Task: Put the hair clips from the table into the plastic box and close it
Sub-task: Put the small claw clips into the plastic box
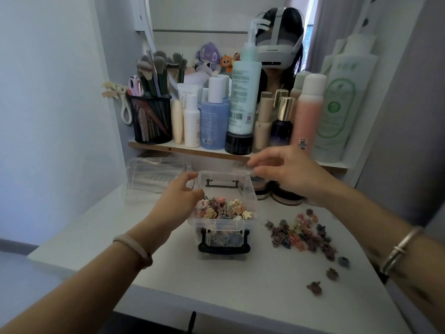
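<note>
White table (240, 292), items directly on it: one clear plastic box (225, 227) is standing near the middle, black handle facing front. A heap of small hair clips (301, 235) is lying just right of it, a few trailing frontward. A clear container (156, 175) and round jars (287, 197) are sitting at the back.

No legible words or numbers at this resolution.
- Teal pump bottle (244, 97): block of fine print, unreadable; QR code low on label.
- Blue bottle (214, 124): barcode near base, digits unreadable.
- Pink spray can (307, 116): QR sticker near bottom.
- White refill pouch (337, 109): green round emblem, green characters at top, blurred.
</note>
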The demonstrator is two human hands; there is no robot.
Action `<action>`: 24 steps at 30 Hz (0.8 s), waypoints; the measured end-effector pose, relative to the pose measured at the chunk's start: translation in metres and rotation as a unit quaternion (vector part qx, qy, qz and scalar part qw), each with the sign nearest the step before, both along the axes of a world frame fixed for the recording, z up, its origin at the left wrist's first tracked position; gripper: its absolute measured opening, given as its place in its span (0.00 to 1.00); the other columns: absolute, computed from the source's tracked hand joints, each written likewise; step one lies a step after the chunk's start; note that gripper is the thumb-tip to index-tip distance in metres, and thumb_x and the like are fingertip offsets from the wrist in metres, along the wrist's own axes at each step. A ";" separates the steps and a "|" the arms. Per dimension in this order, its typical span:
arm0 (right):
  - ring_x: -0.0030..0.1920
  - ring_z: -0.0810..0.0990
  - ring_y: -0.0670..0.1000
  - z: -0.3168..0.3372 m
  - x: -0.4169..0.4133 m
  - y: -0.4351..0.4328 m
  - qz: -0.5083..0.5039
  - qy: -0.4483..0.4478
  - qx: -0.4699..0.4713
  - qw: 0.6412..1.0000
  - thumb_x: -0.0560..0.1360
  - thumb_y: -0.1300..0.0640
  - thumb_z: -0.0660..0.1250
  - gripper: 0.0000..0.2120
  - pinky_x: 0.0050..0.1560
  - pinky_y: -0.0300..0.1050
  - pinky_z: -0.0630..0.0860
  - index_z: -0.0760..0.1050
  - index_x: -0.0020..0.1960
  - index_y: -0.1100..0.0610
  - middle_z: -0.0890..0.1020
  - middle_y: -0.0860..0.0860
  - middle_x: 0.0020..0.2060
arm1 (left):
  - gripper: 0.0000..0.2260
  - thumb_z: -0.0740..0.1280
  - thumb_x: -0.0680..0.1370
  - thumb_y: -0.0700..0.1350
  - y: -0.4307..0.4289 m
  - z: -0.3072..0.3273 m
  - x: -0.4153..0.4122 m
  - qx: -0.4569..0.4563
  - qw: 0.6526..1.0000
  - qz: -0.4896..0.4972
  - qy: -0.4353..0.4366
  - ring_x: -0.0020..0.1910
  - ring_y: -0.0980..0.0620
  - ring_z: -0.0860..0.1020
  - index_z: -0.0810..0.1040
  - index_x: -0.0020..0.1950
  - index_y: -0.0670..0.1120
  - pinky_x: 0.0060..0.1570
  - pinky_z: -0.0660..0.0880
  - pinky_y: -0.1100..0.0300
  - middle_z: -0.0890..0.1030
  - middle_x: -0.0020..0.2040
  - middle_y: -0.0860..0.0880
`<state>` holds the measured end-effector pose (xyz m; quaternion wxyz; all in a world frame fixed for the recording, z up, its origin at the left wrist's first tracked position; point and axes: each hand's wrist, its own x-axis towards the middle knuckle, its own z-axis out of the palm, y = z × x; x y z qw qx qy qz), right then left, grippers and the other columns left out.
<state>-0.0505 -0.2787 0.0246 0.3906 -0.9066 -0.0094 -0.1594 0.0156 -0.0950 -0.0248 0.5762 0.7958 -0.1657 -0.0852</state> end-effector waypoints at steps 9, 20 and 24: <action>0.54 0.76 0.49 -0.053 -0.001 -0.017 0.000 0.246 -0.282 0.927 0.75 0.56 0.65 0.14 0.51 0.38 0.70 0.75 0.60 0.54 0.77 0.50 0.58 | 0.21 0.58 0.79 0.38 -0.001 0.002 -0.003 0.006 1.000 0.007 0.001 0.34 0.55 0.72 0.62 0.72 0.47 0.36 0.69 0.65 0.76 0.60 0.36; 0.45 0.73 0.44 -0.055 0.001 -0.016 0.030 0.235 -0.307 0.922 0.73 0.57 0.68 0.11 0.44 0.36 0.68 0.78 0.55 0.56 0.80 0.48 0.47 | 0.22 0.59 0.78 0.38 -0.001 0.001 -0.002 0.003 1.000 0.010 -0.010 0.42 0.49 0.75 0.63 0.72 0.47 0.44 0.71 0.60 0.75 0.60 0.38; 0.45 0.75 0.45 -0.059 0.000 -0.020 0.022 0.229 -0.314 0.921 0.72 0.64 0.67 0.11 0.47 0.37 0.72 0.80 0.53 0.56 0.82 0.51 0.51 | 0.22 0.59 0.79 0.38 0.000 0.002 -0.005 0.011 1.000 0.012 -0.014 0.50 0.42 0.77 0.63 0.72 0.47 0.47 0.69 0.59 0.75 0.62 0.35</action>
